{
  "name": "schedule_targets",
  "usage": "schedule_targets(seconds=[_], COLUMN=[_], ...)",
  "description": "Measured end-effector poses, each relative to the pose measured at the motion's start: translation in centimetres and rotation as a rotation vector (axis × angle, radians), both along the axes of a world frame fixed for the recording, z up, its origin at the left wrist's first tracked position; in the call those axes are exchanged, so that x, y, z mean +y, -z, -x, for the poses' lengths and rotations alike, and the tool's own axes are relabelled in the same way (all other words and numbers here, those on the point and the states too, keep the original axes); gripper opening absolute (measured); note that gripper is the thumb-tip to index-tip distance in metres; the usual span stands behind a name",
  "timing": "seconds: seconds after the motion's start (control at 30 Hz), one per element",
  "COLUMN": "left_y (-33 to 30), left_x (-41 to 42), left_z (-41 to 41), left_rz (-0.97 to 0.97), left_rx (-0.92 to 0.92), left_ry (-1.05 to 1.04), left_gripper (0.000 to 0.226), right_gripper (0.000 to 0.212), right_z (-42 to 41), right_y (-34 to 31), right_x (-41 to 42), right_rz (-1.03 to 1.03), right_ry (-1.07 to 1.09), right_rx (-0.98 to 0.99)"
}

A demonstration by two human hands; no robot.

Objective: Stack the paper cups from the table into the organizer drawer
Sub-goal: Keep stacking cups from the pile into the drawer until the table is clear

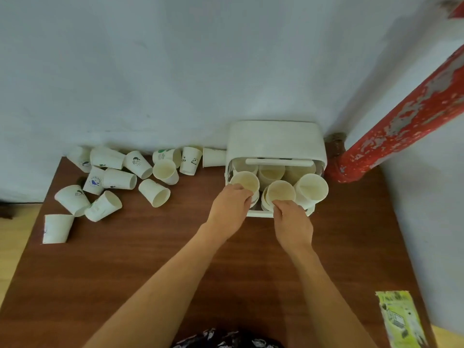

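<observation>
A white organizer stands against the wall with its drawer pulled out toward me. Several stacks of paper cups stand upright in the drawer. My left hand grips the front-left cup stack at its near side. My right hand pinches the near rim of the front-middle cup stack. A third stack leans at the front right. Several loose paper cups lie tipped over on the brown table to the left.
A peeling red pipe runs diagonally on the right, next to the organizer. A green printed packet lies at the table's near right corner. One cup sits close to the table's left edge. The grey wall closes off the back.
</observation>
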State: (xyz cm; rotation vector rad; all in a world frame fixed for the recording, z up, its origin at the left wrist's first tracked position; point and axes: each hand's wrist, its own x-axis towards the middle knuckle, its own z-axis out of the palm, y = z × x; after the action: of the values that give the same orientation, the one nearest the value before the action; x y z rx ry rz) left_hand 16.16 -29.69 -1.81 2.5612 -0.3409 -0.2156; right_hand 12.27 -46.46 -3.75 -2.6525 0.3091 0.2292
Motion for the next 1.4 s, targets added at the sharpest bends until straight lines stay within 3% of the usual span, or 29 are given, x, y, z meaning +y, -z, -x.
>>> schedule_targets(seconds=[0.3, 0.47, 0.57, 0.67, 0.83, 1.03, 1.23, 1.4], left_y=[3.0, 4.1, 3.7, 3.4, 4.1, 5.5, 7.4, 10.0], left_x=[-1.5, -1.5, -0.1, 3.1, 11.4, 21.5, 29.2, 33.2], left_z=[-1.3, -1.4, -1.0, -0.6, 0.4, 0.7, 0.0, -0.8], left_rz=[-0.146, -0.082, 0.039, 0.062, -0.001, -0.194, -0.303, -0.300], left_rx=[0.156, 0.123, 0.043, 0.019, 0.098, 0.139, 0.208, 0.301], left_ry=[0.037, 0.022, -0.043, -0.149, -0.360, -0.561, -0.764, -0.741], left_gripper=[0.028, 0.021, 0.021, 0.022, 0.022, 0.030, 0.045, 0.056], right_gripper=[0.021, 0.020, 0.022, 0.025, 0.025, 0.024, 0.032, 0.041], right_z=[-2.3, -2.4, -2.2, -2.2, -3.1, -5.3, -8.9, -11.3], right_y=[2.8, 2.9, 2.2, 1.4, 0.9, 2.7, 3.9, 5.3], right_x=[-0.8, -0.6, 0.2, 2.2, 8.1, 16.1, 23.2, 27.3], right_rz=[0.057, 0.072, -0.045, -0.200, -0.296, -0.278, -0.200, -0.119], right_ry=[-0.101, -0.098, -0.032, -0.027, -0.175, -0.402, -0.477, -0.485], right_rx=[0.088, 0.074, -0.029, -0.117, -0.040, 0.047, 0.091, 0.108])
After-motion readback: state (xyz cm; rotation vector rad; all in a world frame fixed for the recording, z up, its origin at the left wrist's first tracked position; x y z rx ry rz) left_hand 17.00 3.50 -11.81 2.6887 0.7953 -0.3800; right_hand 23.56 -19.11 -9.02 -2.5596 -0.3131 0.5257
